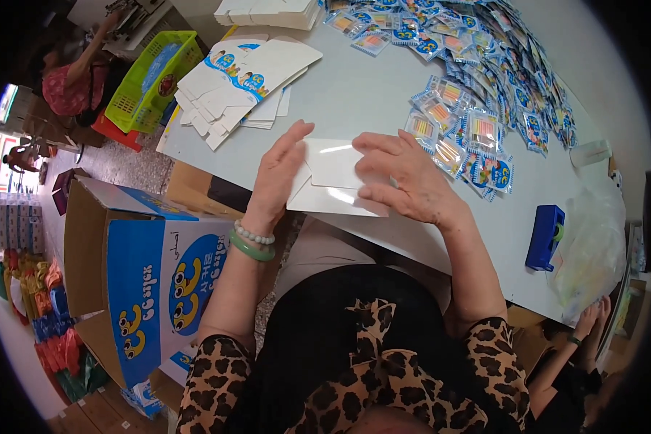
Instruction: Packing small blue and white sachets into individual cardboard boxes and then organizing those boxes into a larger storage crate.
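A small white glossy folding carton (340, 173) is between my hands at the table's near edge, its plain side up and a flap folded over. My left hand (276, 177) is closed against its left end, thumb and fingers pointing away from me. At the other end, my right hand (409, 177) grips the carton with curved fingers over its top and the thumb nearer me. The undersides of both grips are hidden. Beyond, to the left, lies a stack of flat printed cartons (246, 76). Small clear-and-blue packets with coloured sticks (482, 134) lie to the right.
More packets form a large heap (484, 50) at the far right. A blue tape dispenser (545, 237) and a clear plastic bag (592, 246) are on the right. A large open cardboard box (141, 282) stands at my left. Other people sit at far left and lower right.
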A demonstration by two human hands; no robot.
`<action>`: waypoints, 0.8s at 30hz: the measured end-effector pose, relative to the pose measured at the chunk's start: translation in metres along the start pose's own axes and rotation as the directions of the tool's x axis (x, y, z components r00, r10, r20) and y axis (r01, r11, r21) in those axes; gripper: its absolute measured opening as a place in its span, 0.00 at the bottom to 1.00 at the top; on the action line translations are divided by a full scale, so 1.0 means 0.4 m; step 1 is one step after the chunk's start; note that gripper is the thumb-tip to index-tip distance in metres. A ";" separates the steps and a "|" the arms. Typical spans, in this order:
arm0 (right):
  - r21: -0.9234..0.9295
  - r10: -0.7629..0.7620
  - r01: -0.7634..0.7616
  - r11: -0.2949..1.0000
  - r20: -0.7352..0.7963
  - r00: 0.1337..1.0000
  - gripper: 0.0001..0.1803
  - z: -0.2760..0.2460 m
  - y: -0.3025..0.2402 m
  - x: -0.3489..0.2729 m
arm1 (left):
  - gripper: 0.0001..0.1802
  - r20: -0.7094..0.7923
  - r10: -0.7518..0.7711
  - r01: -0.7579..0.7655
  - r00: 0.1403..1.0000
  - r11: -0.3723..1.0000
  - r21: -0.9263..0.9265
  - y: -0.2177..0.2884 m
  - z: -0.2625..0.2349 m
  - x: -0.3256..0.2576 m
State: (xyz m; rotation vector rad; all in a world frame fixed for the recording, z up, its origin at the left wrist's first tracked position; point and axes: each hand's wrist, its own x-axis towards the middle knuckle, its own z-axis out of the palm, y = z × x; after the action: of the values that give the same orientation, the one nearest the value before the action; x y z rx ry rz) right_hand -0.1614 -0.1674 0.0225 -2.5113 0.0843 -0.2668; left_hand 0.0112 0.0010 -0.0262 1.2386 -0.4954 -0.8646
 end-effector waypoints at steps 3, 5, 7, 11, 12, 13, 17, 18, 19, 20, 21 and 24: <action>-0.020 0.248 -0.247 0.969 0.039 0.968 0.24 0.013 -0.025 0.045 | 0.26 0.030 -0.040 0.034 0.999 0.983 0.180 0.009 0.011 0.008; -0.176 0.267 -0.269 0.947 -0.039 0.963 0.26 0.057 -0.031 0.050 | 0.27 0.052 -0.112 0.104 0.992 0.984 0.142 0.005 0.022 0.011; -0.324 0.261 -0.284 0.902 -0.113 0.959 0.29 0.075 -0.038 0.053 | 0.25 -0.039 0.071 -0.057 0.997 0.957 0.284 -0.014 0.028 0.008; -0.360 0.204 -0.197 0.912 -0.018 0.979 0.31 0.046 -0.038 0.059 | 0.26 -0.132 0.071 -0.028 0.989 0.951 0.307 -0.032 0.009 0.014; -0.214 0.181 -0.166 0.963 0.055 0.982 0.31 0.034 -0.029 0.059 | 0.26 -0.119 0.035 0.001 0.992 0.957 0.291 -0.033 0.002 0.015; -0.215 0.180 -0.164 0.963 0.062 0.982 0.31 0.030 -0.016 0.055 | 0.27 -0.104 0.000 0.029 0.995 0.961 0.275 -0.035 -0.002 0.013; 0.135 0.144 -0.141 0.981 -0.012 0.990 0.29 0.045 0.028 0.026 | 0.27 -0.091 -0.076 0.091 0.993 0.981 0.173 -0.031 -0.003 0.014; 0.344 0.202 -0.161 0.925 -0.084 0.976 0.29 0.053 0.037 0.012 | 0.26 -0.052 -0.082 0.089 0.995 0.984 0.157 -0.032 -0.004 0.013; 0.342 0.197 -0.157 0.927 -0.085 0.977 0.29 0.059 0.041 -0.010 | 0.25 -0.023 -0.082 0.085 0.996 0.986 0.145 -0.026 -0.005 0.006; 0.275 0.348 -0.303 0.913 -0.132 0.928 0.29 0.064 0.039 -0.043 | 0.25 -0.025 -0.077 0.080 0.997 0.986 0.145 -0.015 -0.001 -0.006; 0.214 0.487 -0.448 0.868 -0.195 0.851 0.30 0.065 0.037 -0.074 | 0.24 0.000 -0.071 0.069 0.997 0.977 0.202 0.000 0.010 -0.019; 0.452 0.751 -0.721 0.526 0.151 0.643 0.33 0.043 0.001 -0.145 | 0.22 0.036 -0.012 0.002 0.999 0.960 0.281 -0.010 0.015 -0.059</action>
State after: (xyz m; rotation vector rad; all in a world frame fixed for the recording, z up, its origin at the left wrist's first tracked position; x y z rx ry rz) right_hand -0.2146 -0.1511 -0.0015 -1.7535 0.9810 0.0055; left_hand -0.0087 0.0156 -0.0257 1.4864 -0.6614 -0.8439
